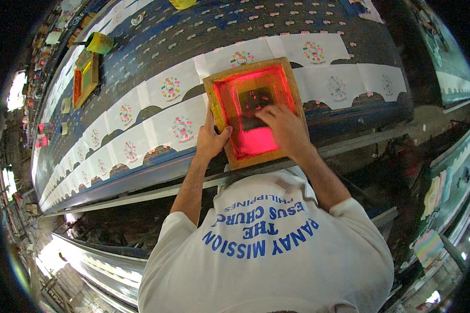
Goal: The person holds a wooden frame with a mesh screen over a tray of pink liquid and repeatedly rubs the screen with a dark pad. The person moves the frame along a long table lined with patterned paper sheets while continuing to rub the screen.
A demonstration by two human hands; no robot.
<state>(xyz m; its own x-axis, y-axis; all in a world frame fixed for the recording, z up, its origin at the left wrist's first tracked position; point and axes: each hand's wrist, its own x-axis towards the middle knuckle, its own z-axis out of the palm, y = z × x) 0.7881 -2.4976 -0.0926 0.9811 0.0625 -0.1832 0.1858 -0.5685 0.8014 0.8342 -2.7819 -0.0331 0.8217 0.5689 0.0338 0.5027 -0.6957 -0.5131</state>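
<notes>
A wooden screen-printing frame [295, 88] with red-pink ink on its mesh lies over white fabric pieces at the table's near edge. My left hand [211, 140] grips the frame's left side, thumb on top of the wood. Inside the frame, my right hand [284, 128] has its fingers bent and drawn together above a dark patch in the middle. Whatever these fingers hold is hidden and slightly blurred. A pool of bright pink ink [258, 141] lies at the frame's near end. Beside the frame, a white fabric piece [190, 112] carries a printed cartoon figure.
Two rows of printed white pieces [159, 78] run along the long dark table [193, 41]. Toward the far left stand a yellow pot [99, 43] and another wooden frame [94, 73]. More tables [451, 83] line the right side. A metal rail [141, 197] edges the table.
</notes>
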